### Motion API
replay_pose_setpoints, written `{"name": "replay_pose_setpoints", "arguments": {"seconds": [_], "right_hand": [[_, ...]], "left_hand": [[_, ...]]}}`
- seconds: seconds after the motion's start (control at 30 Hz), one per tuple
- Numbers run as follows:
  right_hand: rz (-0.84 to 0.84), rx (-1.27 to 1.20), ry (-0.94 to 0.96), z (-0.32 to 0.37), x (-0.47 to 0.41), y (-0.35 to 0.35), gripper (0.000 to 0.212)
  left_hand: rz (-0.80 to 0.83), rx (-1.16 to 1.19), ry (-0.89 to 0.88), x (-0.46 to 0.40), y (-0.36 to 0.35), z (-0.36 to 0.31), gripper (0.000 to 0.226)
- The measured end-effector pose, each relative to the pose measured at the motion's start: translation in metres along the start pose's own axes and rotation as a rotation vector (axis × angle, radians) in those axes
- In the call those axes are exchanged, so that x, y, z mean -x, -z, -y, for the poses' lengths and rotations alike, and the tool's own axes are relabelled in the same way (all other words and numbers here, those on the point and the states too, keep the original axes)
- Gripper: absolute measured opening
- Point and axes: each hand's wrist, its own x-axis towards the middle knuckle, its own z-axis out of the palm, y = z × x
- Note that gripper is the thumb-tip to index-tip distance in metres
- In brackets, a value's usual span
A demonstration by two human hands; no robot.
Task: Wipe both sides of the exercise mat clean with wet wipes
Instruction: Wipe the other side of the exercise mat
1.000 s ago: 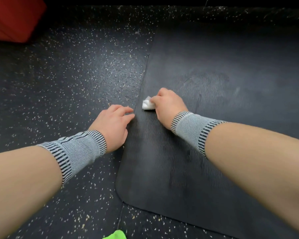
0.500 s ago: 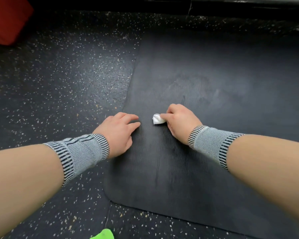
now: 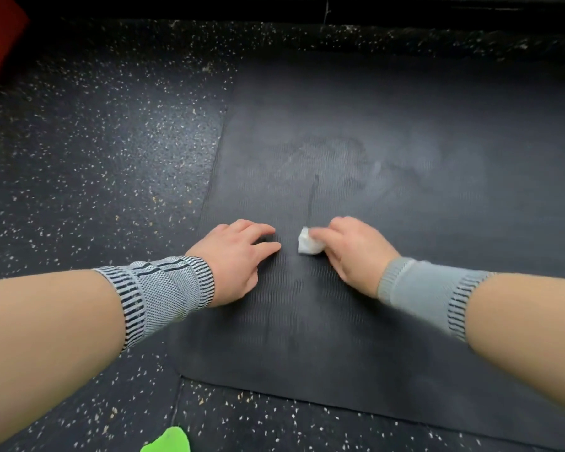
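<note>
One dark exercise mat (image 3: pixel 388 197) lies flat on the speckled floor (image 3: pixel 95 151), its long axis running from the near left corner away toward the upper right. Two hands rest on its near end. The left hand (image 3: pixel 234 256) lies palm down, fingers spread and released. The right hand (image 3: pixel 349 252) grasps one crumpled white wipe (image 3: pixel 309 245) against the mat. Each wrist wears one grey knitted band (image 3: pixel 163 295). One green object (image 3: pixel 168 440) shows at the bottom edge.
</note>
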Motion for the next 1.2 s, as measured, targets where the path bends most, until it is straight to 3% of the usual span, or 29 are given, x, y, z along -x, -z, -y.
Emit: {"name": "replay_pose_setpoints", "arguments": {"seconds": [0.17,0.2,0.33,0.4,0.57,0.7,0.77,0.87,0.97,1.2], "right_hand": [[0.19,-0.067,0.288,0.012,0.055,0.002,0.02],[0.191,-0.04,0.267,-0.001,0.054,0.006,0.018],[0.005,0.066,-0.122,-0.061,0.051,0.025,0.019],[-0.015,0.068,-0.151,-0.061,0.068,0.026,0.016],[0.181,-0.039,0.084,-0.011,0.13,0.016,0.006],[0.439,-0.014,0.286,0.015,0.174,0.01,0.023],[0.487,0.021,0.311,0.008,0.171,0.012,0.024],[0.311,0.049,0.098,-0.02,0.142,0.022,0.011],[0.25,0.063,-0.014,-0.026,0.138,0.017,0.015],[0.55,0.018,0.348,0.026,0.163,-0.002,0.017]], "left_hand": [[-0.007,-0.021,-0.057,-0.01,0.002,-0.021,0.056],[-0.009,-0.025,-0.071,-0.013,0.002,-0.025,0.057],[-0.007,-0.039,-0.15,-0.021,0.004,-0.043,0.058],[-0.002,-0.051,-0.183,-0.024,0.003,-0.051,0.059],[0.023,-0.077,-0.232,-0.026,-0.001,-0.068,0.063],[0.034,-0.1,-0.285,-0.026,-0.005,-0.085,0.067],[0.043,-0.115,-0.306,-0.027,-0.005,-0.09,0.068],[0.052,-0.125,-0.314,-0.027,-0.005,-0.095,0.071],[0.078,-0.139,-0.299,-0.027,-0.004,-0.097,0.074],[0.096,-0.153,-0.281,-0.023,-0.004,-0.093,0.077]]}}
